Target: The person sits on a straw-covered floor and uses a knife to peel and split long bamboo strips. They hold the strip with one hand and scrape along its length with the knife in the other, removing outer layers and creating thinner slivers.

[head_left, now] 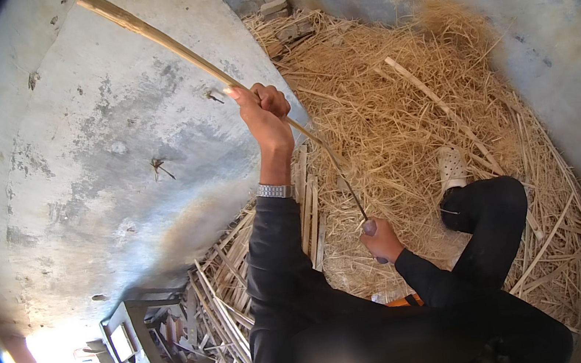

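Note:
My left hand is raised and closed around a long pale strip of wood or bamboo. One end of the strip reaches up toward the wall at the upper left. Below that fist it bends down toward my right hand, which is wrapped around a rounded grey-brown handle. A thin dark length runs up from this handle to meet the strip. Whether it is a blade or part of the strip I cannot tell.
Shavings cover the floor in a heap, with a longer loose strip on top. Split strips are piled beside the stained wall. A box-like wooden frame stands lower left. My clog-shod foot rests among the shavings.

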Available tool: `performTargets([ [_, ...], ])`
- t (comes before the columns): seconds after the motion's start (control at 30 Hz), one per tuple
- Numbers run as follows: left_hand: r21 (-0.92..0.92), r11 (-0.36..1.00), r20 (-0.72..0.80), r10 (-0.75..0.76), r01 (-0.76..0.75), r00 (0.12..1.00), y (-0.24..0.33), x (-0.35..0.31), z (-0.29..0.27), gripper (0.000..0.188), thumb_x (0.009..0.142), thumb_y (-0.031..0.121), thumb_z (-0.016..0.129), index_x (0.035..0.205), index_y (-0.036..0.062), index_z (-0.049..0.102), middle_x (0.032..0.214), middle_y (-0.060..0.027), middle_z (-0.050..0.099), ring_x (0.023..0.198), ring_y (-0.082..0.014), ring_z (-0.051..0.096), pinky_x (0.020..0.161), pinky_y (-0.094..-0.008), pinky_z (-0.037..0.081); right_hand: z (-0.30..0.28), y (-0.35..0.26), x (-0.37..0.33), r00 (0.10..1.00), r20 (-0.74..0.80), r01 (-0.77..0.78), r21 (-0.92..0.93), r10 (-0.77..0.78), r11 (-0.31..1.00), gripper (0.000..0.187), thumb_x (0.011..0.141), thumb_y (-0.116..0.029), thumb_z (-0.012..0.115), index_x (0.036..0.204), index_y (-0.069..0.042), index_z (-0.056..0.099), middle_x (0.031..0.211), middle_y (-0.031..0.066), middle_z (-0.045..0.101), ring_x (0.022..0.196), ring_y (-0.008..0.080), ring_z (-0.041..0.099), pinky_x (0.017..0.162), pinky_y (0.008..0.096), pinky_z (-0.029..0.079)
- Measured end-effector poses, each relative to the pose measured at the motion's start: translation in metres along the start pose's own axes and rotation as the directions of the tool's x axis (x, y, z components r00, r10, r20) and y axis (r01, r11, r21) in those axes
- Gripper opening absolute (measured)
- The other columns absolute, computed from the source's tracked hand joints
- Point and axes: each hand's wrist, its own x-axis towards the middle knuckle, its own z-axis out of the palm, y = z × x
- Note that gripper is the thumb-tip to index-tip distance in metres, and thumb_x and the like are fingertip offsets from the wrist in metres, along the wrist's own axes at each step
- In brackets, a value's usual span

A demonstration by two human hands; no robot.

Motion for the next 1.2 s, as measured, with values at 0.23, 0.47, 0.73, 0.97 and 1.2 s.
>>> performTargets([
  [0.23,0.039,0.995,-0.08,0.093,-0.09,0.992,-0.001,-0.01,0.006,0.056,0.095,0.055,0.047,0.061,0.0154,0.027,0.053,0.0044,0.026,0.045,-0.0074,0.023,0.041,-0.0258,0.02,0.005,-0.068,-0.046,0.999,-0.005,0.038,0.309,-0.039,0.95,0.022,0.078,-0.007,0.061,0.095,0.005,0.054,0.063,0.0051,0.052,0.046,0.0139,0.051,0.041,0.0306,0.041],
  [0.47,0.036,0.985,-0.033,0.17,-0.169,0.985,-0.006,-0.016,0.01,0.055,0.097,0.052,0.045,0.061,0.0152,0.025,0.051,0.0051,0.023,0.043,-0.006,0.022,0.04,-0.025,0.018,0.024,-0.054,-0.016,0.994,-0.025,0.108,0.199,-0.105,0.974,0.019,0.077,-0.008,0.062,0.087,0.005,0.054,0.062,0.0073,0.053,0.045,0.017,0.054,0.04,0.0322,0.043],
  [0.73,0.087,0.978,-0.113,0.198,-0.189,0.974,-0.003,-0.008,0.02,0.053,0.098,0.049,0.044,0.061,0.0152,0.026,0.051,0.0047,0.024,0.043,-0.0065,0.022,0.04,-0.0256,0.019,0.015,0.0,0.02,0.986,-0.048,0.156,-0.068,-0.16,0.985,0.012,0.08,-0.007,0.057,0.078,0.003,0.052,0.054,0.0086,0.05,0.042,0.0202,0.052,0.041,0.0366,0.042],
  [0.97,0.05,0.966,-0.092,0.257,-0.253,0.962,-0.01,-0.003,0.008,0.053,0.098,0.047,0.046,0.061,0.0161,0.025,0.05,0.0063,0.024,0.042,-0.004,0.022,0.039,-0.0243,0.018,-0.004,-0.044,0.012,0.854,0.495,-0.493,0.67,0.161,0.554,0.013,0.081,-0.001,0.055,0.078,-0.008,0.045,0.052,0.0006,0.043,0.035,0.0131,0.042,0.036,0.0312,0.039],
  [1.2,0.059,0.963,-0.131,0.267,-0.262,0.955,-0.009,-0.004,0.011,0.053,0.098,0.047,0.047,0.06,0.0168,0.025,0.05,0.0068,0.023,0.043,-0.0033,0.021,0.039,-0.0239,0.015,0.01,-0.091,-0.003,0.976,0.054,0.198,0.201,-0.213,0.959,0.011,0.078,-0.003,0.057,0.079,0.0,0.047,0.06,0.0064,0.049,0.05,0.016,0.049,0.048,0.0346,0.043],
])
